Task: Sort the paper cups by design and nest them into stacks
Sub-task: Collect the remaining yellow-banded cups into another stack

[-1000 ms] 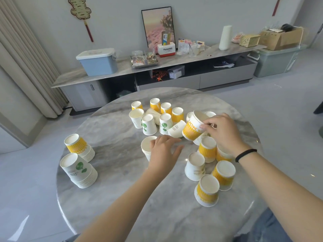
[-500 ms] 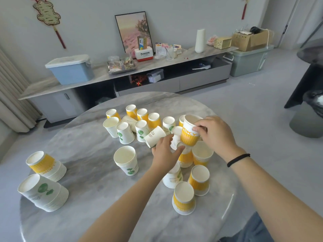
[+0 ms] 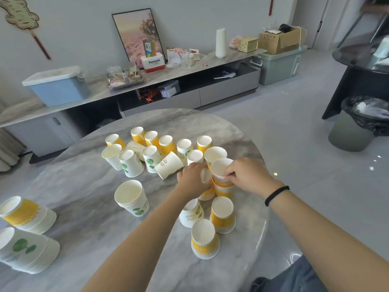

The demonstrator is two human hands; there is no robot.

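Note:
Several loose yellow-banded and green-leaf paper cups stand upside down on a round marble table (image 3: 80,186). My right hand (image 3: 246,175) grips a yellow cup (image 3: 220,168), mouth up, sunk partly into another yellow cup (image 3: 224,190). My left hand (image 3: 192,181) holds the lower cups from the left side. An upright nest of green-leaf cups (image 3: 131,197) stands left of my hands. One white cup (image 3: 169,164) lies on its side. At the far left lie a yellow stack (image 3: 23,214) and a green-leaf stack (image 3: 25,249), both tipped over.
Three inverted cups (image 3: 222,213) stand close in front of my hands near the table's right edge. A low cabinet (image 3: 147,87) with boxes runs along the wall. A bin with a black bag (image 3: 357,125) sits on the floor at right.
My right hand has lowered the yellow cup into the yellow cup below it. My left hand has moved right, from near the white cup lying on its side to the base of that pair.

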